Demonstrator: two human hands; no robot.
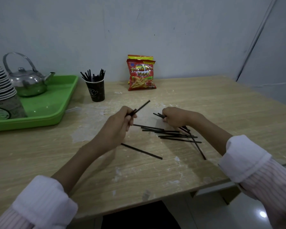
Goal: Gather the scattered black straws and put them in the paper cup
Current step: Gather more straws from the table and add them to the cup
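A dark paper cup (96, 91) stands at the back of the wooden table (155, 171) with several black straws (93, 75) upright in it. My left hand (120, 123) is closed around a black straw (143, 105) that sticks out up and to the right. My right hand (175, 117) grips a few black straws (158, 114), whose ends poke out to the left. Below and between the hands lies a loose pile of black straws (170, 133). A single straw (141, 151) rests apart, nearer to me.
A green tray (56, 103) at the left holds a metal kettle (29, 80) and a tall stack of paper cups (2, 86). Two snack bags (141, 74) lean on the wall behind. The table's right and front edges are close.
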